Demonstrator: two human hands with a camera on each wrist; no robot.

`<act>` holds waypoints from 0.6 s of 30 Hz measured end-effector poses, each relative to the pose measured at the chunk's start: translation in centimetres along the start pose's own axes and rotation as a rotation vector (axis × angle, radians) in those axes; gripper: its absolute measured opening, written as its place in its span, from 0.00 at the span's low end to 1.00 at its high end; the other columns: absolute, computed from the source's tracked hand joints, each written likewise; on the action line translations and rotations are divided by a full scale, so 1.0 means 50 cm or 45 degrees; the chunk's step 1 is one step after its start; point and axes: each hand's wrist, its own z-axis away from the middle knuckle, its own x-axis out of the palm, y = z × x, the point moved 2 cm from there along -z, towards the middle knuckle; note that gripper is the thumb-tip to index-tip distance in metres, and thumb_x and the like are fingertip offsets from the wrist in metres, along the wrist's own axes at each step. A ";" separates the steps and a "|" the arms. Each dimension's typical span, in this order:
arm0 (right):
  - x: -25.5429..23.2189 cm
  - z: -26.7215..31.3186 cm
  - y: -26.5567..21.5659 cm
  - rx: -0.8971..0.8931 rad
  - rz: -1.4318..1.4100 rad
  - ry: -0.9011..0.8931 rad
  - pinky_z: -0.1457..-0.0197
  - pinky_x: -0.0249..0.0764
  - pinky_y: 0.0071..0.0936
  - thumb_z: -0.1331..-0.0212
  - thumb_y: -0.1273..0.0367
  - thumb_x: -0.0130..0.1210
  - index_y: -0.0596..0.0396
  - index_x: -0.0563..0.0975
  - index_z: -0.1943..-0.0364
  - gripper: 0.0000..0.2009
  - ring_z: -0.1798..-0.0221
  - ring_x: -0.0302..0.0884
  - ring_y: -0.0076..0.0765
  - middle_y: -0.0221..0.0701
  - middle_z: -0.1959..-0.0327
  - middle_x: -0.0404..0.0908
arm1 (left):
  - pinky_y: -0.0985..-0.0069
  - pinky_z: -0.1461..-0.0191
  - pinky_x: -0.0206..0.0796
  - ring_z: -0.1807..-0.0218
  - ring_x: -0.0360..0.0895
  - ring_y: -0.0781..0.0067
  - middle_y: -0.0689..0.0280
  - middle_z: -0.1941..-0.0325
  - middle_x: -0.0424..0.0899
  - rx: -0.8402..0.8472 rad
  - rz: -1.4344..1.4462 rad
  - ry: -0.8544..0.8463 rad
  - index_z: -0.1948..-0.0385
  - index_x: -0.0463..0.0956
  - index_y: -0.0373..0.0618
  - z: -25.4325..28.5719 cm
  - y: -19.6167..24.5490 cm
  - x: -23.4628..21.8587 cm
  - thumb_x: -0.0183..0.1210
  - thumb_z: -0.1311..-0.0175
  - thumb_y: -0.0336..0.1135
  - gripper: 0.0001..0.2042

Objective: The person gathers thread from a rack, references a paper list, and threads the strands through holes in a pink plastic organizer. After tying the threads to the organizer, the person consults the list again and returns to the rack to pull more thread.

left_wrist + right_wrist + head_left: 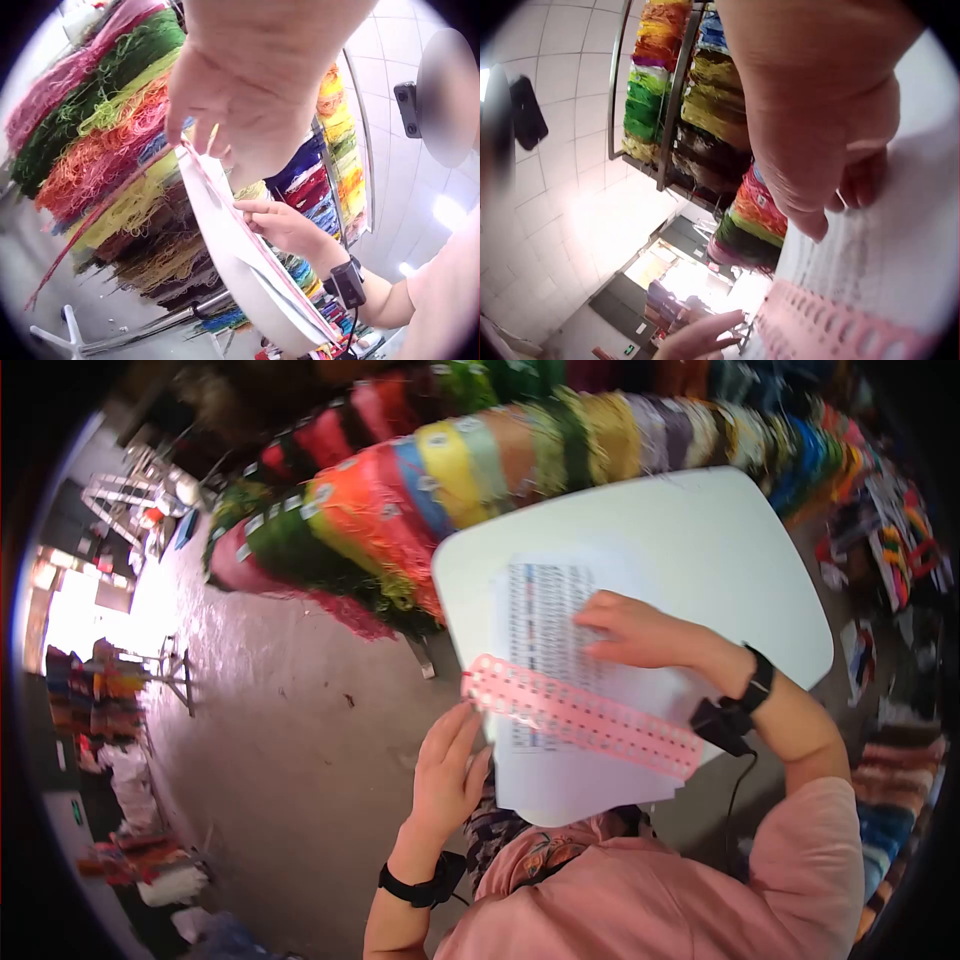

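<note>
A white sheet with a printed table lies on a white board. Across its lower part slants a pink card punched with rows of holes. My right hand is over the printed columns, index finger extended, its other fingers bent; the right wrist view shows its thumb close to the print. At the card's left end is my left hand, fingers mostly straight, fingertips right at the edge. A thin reddish strand of thread trails from that end past the left fingertips.
Thick rows of coloured thread hanks hang just beyond the board. More hanks fill a metal rack. Further bundles lie at the right. Grey floor stretches left of the board.
</note>
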 end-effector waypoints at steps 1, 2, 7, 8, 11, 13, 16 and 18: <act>-0.033 -0.002 -0.012 -0.032 -0.011 -0.055 0.56 0.64 0.29 0.53 0.67 0.53 0.59 0.69 0.57 0.18 0.58 0.65 0.42 0.39 0.62 0.68 | 0.66 0.46 0.57 0.48 0.65 0.54 0.53 0.50 0.68 -0.058 0.011 0.034 0.58 0.69 0.36 0.022 -0.021 -0.016 0.54 0.51 0.28 0.16; -0.066 -0.008 -0.034 -0.053 -0.002 -0.064 0.57 0.65 0.28 0.53 0.68 0.53 0.59 0.70 0.57 0.17 0.58 0.66 0.40 0.38 0.62 0.69 | 0.66 0.46 0.58 0.49 0.65 0.54 0.53 0.50 0.68 -0.115 0.021 0.092 0.58 0.69 0.36 0.050 -0.054 -0.032 0.54 0.51 0.29 0.16; -0.133 -0.141 -0.281 -0.162 -0.041 -0.076 0.63 0.67 0.26 0.51 0.68 0.52 0.59 0.72 0.61 0.14 0.63 0.70 0.36 0.36 0.65 0.72 | 0.69 0.50 0.62 0.53 0.68 0.53 0.53 0.54 0.70 -0.337 0.039 0.288 0.62 0.70 0.37 0.230 -0.263 -0.132 0.54 0.51 0.28 0.13; -0.121 -0.181 -0.337 -0.196 -0.066 -0.098 0.63 0.67 0.25 0.51 0.69 0.52 0.59 0.72 0.61 0.13 0.63 0.71 0.34 0.36 0.65 0.73 | 0.69 0.51 0.63 0.54 0.69 0.53 0.54 0.55 0.70 -0.354 0.047 0.333 0.63 0.70 0.38 0.272 -0.304 -0.163 0.54 0.51 0.28 0.12; -0.047 -0.335 -0.530 -0.419 -0.058 -0.190 0.62 0.67 0.23 0.49 0.69 0.50 0.59 0.72 0.60 0.13 0.62 0.70 0.31 0.34 0.65 0.72 | 0.70 0.53 0.64 0.56 0.70 0.54 0.54 0.59 0.73 -0.545 0.096 0.578 0.67 0.72 0.39 0.417 -0.442 -0.251 0.54 0.53 0.26 0.09; 0.020 -0.446 -0.620 -0.470 -0.038 -0.336 0.61 0.67 0.23 0.48 0.68 0.50 0.59 0.71 0.58 0.14 0.62 0.70 0.32 0.35 0.64 0.71 | 0.72 0.55 0.65 0.58 0.72 0.56 0.55 0.62 0.74 -0.748 0.217 0.684 0.70 0.72 0.38 0.531 -0.538 -0.284 0.53 0.54 0.25 0.08; 0.083 -0.615 -0.699 -0.724 0.141 -0.126 0.57 0.67 0.29 0.49 0.66 0.52 0.60 0.70 0.58 0.16 0.60 0.69 0.38 0.38 0.64 0.70 | 0.80 0.71 0.68 0.70 0.75 0.70 0.60 0.69 0.75 -0.848 0.243 0.750 0.72 0.73 0.38 0.648 -0.645 -0.349 0.54 0.53 0.24 0.06; 0.087 -0.727 -0.732 -0.577 0.096 0.014 0.56 0.67 0.29 0.52 0.65 0.54 0.61 0.69 0.60 0.17 0.60 0.69 0.38 0.39 0.65 0.71 | 0.80 0.70 0.68 0.72 0.75 0.72 0.61 0.71 0.76 -0.899 0.252 0.758 0.71 0.74 0.38 0.680 -0.698 -0.406 0.54 0.52 0.25 0.06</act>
